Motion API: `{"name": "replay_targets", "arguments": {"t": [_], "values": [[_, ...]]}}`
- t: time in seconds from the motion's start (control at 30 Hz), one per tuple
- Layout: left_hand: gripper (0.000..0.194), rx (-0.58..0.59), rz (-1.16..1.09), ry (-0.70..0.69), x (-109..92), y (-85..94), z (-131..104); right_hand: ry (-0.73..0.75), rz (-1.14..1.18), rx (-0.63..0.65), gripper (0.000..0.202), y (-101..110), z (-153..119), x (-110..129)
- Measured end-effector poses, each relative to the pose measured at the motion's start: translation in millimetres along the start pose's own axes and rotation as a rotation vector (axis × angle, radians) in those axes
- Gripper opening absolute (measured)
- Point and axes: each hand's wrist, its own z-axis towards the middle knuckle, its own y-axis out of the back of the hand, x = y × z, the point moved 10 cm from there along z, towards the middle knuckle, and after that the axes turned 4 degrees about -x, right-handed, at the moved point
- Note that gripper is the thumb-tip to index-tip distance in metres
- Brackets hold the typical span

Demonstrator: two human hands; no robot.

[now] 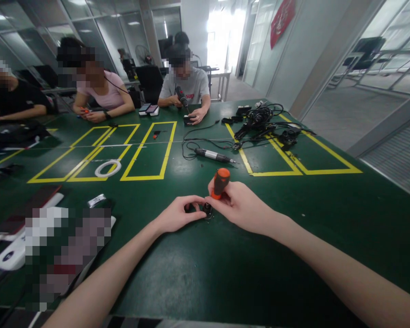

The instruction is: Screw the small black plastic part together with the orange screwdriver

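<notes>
My right hand (237, 205) is wrapped round a screwdriver (221, 181) with an orange and black handle. The handle points up, and its lower end is over a small dark round part (207, 209) on the green table. My left hand (181, 212) pinches that part from the left, thumb and forefinger curled about it. What the part is exactly, and whether the screwdriver's tip sits in it, my fingers hide.
A corded electric screwdriver (213, 156) lies ahead of my hands. Tangled black cables (258, 120) are piled at the back right. A white ring (108, 168) and phones (78, 255) lie on the left. Across the table (177, 282), a person (186, 84) works with a power tool.
</notes>
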Motion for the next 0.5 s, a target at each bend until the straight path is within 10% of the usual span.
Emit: {"name": "replay_targets", "arguments": {"t": [0.5], "values": [[0.038,0.001,0.000,0.003,0.0,0.3,-0.8,0.048,0.070,-0.055,0.010,6.4,-1.3,6.6]]}}
